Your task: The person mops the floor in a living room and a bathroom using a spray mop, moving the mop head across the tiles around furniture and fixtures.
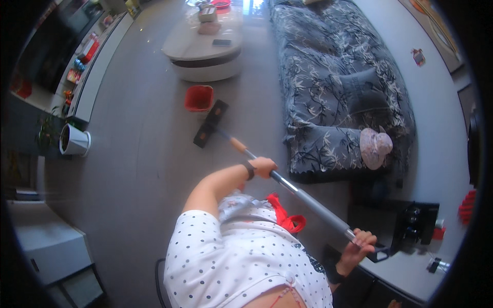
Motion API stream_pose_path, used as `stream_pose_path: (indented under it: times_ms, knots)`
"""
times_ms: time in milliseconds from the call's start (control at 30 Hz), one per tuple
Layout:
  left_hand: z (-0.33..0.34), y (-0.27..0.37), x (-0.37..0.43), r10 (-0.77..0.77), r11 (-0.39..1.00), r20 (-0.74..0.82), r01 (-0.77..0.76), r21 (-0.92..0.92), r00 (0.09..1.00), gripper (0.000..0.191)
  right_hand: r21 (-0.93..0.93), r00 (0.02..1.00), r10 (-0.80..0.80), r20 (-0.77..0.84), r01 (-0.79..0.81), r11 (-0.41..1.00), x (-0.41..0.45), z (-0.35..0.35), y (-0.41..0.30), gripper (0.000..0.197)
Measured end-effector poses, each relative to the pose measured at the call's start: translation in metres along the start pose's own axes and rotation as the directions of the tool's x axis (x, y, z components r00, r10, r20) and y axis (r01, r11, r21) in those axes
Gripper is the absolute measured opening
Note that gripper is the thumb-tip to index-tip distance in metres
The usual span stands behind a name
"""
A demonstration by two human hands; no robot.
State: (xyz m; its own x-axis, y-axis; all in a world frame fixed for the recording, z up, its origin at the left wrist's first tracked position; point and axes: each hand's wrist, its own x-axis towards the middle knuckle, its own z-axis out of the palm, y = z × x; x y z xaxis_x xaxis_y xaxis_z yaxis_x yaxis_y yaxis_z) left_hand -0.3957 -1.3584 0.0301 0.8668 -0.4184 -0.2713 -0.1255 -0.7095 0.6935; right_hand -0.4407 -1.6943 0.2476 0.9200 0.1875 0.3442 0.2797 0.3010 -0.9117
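Note:
Both hands grip a flat mop whose long grey and silver pole runs slantwise across my body. My left hand, with a dark band at the wrist, is closed around the pole below an orange sleeve. Near the top end, by a black hanging loop, my right hand holds the pole. The mop's dark rectangular head lies on the floor, close beside a red-lined bin. What is under the head is hidden.
An oval coffee table stands beyond the bin. To the right is a sofa with a patterned cover and a hat. At left are a potted plant, a long TV cabinet and a white cabinet. A desk is at lower right.

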Motion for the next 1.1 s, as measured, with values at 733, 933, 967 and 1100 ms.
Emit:
stream_pose_path:
  times_ms: [733,933,967,1100]
  knots:
    - [-0.006,-0.054,0.037,0.051,0.996,-0.044,-0.048,0.069,0.998,0.014,-0.108,0.988,0.032,-0.148,-0.048,0.993,0.001,0.056,0.027,0.042]
    - [-0.018,0.009,0.113,0.217,0.976,0.028,-0.218,0.014,0.976,0.016,-0.182,0.965,-0.120,-0.233,0.078,0.980,0.042,0.013,-0.009,0.042]
    - [-0.023,0.018,0.131,0.247,0.969,0.029,-0.248,0.002,0.968,0.016,-0.177,0.960,-0.140,-0.243,0.098,0.979,0.052,0.003,-0.011,0.043]
    - [-0.022,0.001,0.202,0.229,0.972,0.014,-0.229,0.053,0.973,0.022,-0.116,0.960,-0.151,-0.236,0.127,0.985,0.104,0.000,0.013,0.043]
